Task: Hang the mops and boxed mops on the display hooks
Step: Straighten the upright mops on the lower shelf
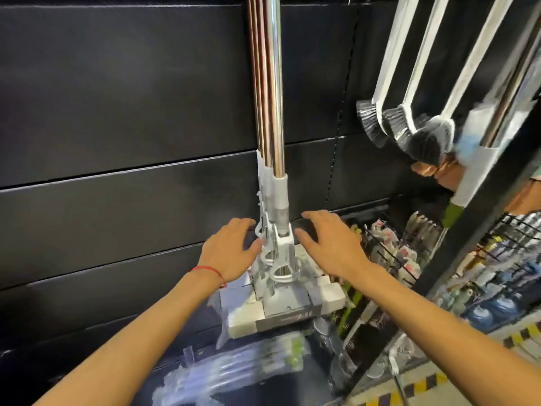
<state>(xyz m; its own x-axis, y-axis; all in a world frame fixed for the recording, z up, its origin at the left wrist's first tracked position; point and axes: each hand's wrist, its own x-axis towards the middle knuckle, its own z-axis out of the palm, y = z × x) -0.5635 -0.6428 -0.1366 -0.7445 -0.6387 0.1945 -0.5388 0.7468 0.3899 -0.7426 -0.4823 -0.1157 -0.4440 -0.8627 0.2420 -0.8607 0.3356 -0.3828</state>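
1. I see the mops (270, 177) hanging in a tight row against the black slatted panel (117, 112), chrome poles running up out of frame, grey plastic wringer frames below, pale sponge heads (281, 303) in card sleeves at the bottom.
2. My left hand (231, 253) sits just left of the wringer frames, fingers spread, thumb near or brushing the plastic; I cannot tell if it touches. It holds nothing.
3. My right hand (328, 244) hovers just right of the frames, palm down, fingers splayed, gripping nothing.
4. A red string (209, 272) circles the left wrist.
5. Upper right, white-handled brushes (409, 124) with dark bristles hang at a slant.
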